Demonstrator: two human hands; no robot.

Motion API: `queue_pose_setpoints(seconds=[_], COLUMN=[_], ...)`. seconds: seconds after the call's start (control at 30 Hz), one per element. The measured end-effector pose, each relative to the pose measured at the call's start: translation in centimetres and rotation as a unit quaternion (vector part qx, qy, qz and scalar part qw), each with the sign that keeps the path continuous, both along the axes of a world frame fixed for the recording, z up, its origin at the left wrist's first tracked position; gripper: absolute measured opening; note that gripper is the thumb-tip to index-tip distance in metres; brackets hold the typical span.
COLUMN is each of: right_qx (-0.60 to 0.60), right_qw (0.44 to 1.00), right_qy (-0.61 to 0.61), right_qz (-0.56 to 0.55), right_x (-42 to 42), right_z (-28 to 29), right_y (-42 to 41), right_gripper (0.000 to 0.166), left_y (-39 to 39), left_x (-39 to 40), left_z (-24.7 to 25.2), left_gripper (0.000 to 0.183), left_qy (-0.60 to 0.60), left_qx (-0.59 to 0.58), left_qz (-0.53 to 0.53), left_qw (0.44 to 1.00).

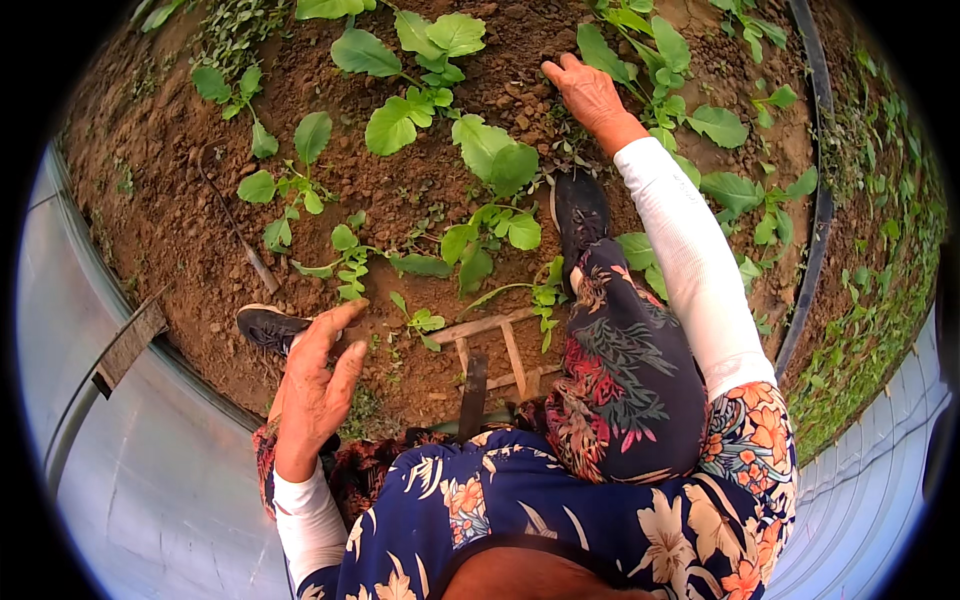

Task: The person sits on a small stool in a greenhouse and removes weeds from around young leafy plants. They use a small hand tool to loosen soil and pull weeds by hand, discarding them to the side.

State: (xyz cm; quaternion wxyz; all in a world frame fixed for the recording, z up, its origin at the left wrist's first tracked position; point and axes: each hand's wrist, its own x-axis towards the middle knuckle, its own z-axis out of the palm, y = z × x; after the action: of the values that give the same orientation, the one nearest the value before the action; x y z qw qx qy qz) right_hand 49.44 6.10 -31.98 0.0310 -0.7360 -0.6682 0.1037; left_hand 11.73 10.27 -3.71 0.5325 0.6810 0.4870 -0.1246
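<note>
My right hand (589, 94) reaches out over the brown soil, its fingers bent down at the ground beside small low weeds (568, 142) and a leafy green plant (664, 64). Whether its fingertips hold anything is too small to tell. Closer to my body, my left hand (326, 375) hovers above my left leg with fingers and thumb apart and nothing between them. A thin hand tool with a wooden handle (259, 266) lies on the soil beyond my left shoe (271, 328). Young broad-leaved plants (487, 154) grow between my hands.
A wooden frame (512, 349) rests on the ground between my legs. My right shoe (581, 214) stands among the plants. A black hose (817, 195) runs along the right side. Plastic sheeting (172, 465) rises at the left, with a wooden board (133, 346) against it.
</note>
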Motion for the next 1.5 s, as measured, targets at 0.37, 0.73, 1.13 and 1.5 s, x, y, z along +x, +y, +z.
queue_pose_setpoints(seconds=[0.37, 0.73, 1.13, 1.5], right_qx=[0.066, -0.001, 0.005, 0.022], right_qw=[0.996, 0.937, 0.966, 0.917], right_qy=[0.044, 0.313, 0.245, 0.393], right_qz=[0.049, -0.154, -0.079, 0.071], right_x=[-2.4, -4.7, -5.6, -9.7], right_z=[-1.3, -2.3, -3.0, 12.4], right_y=[2.0, 7.5, 7.9, 1.5], right_gripper=[0.012, 0.025, 0.015, 0.019], left_y=[0.3, 0.0, -0.1, 0.3], left_x=[0.4, 0.1, -0.4, 11.3], left_z=[-0.4, -1.4, -3.4, -15.1], left_gripper=[0.032, 0.033, 0.032, 0.044], left_qy=[-0.008, -0.052, -0.075, -0.381], left_qx=[0.015, -0.058, -0.11, -0.462], left_qz=[-0.007, 0.093, 0.188, 0.517], left_qw=[1.0, 0.993, 0.973, 0.611])
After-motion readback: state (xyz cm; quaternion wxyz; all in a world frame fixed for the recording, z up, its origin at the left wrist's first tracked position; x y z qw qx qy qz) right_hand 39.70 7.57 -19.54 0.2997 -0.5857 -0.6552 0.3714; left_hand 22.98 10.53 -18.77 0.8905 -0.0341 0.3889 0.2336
